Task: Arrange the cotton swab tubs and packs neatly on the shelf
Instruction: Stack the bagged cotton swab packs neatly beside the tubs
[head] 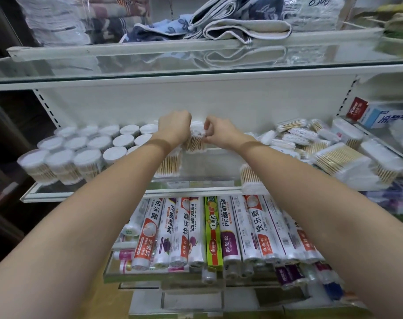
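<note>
On the left of the glass shelf (90, 192), round swab tubs (81, 149) with white lids stand packed in rows, touching one another. Just right of them, the left hand (174, 130) reaches to the back of the shelf with its fingers curled over the top of a clear swab pack (194, 140), gripping it. The right hand (221, 133) meets it from the other side, thumb and fingers pinching the same pack's right edge. The pack stands upright near the shelf's back wall, wooden sticks showing below the hands. In front of it, another pack (169, 163) stands beneath the left forearm, and a further one (250, 178) lies at the shelf's front lip under the right forearm. To the right, loose packs (333, 157) lie heaped at mixed angles. Below, wrap rolls (209, 229) lie side by side. Above, folded towels (230, 26) rest on the upper shelf.
</note>
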The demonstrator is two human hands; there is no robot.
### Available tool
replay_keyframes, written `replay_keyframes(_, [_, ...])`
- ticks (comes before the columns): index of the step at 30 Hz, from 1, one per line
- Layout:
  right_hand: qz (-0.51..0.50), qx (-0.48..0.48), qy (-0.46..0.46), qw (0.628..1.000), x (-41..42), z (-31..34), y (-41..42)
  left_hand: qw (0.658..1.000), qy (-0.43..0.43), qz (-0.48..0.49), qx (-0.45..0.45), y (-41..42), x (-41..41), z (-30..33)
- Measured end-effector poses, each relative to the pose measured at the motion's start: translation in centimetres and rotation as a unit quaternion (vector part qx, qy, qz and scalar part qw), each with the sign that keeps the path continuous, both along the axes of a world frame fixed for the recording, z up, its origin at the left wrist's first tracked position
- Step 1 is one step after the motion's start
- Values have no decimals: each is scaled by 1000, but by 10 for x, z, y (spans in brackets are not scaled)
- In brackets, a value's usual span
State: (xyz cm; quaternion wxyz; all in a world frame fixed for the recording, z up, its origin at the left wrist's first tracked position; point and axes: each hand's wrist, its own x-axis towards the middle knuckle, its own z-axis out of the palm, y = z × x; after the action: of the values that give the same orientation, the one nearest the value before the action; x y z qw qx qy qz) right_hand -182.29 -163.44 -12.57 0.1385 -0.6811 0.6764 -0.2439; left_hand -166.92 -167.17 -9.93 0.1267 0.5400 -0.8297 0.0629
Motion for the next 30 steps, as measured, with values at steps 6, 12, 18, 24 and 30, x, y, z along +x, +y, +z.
replay_keyframes(6, [7, 29, -6, 1000, -18, 13, 24, 998, 34, -49, -20, 12, -9, 8])
replay_keyframes(12, [-60, 35, 72, 995, -62, 39, 59, 964, 167, -163, 128, 35, -51, 4])
replay_keyframes(18, [-70, 241, 149, 956, -98, 56, 103, 912, 213, -215, 275, 61, -85, -7])
replay_keyframes(24, [-90, 222, 141, 961, -104, 36, 114, 888, 236, -207, 336, 71, -94, -23])
replay_keyframes(30, [-103, 157, 62, 980, -103, 31, 113, 911, 237, -167, 294, 76, -86, -27])
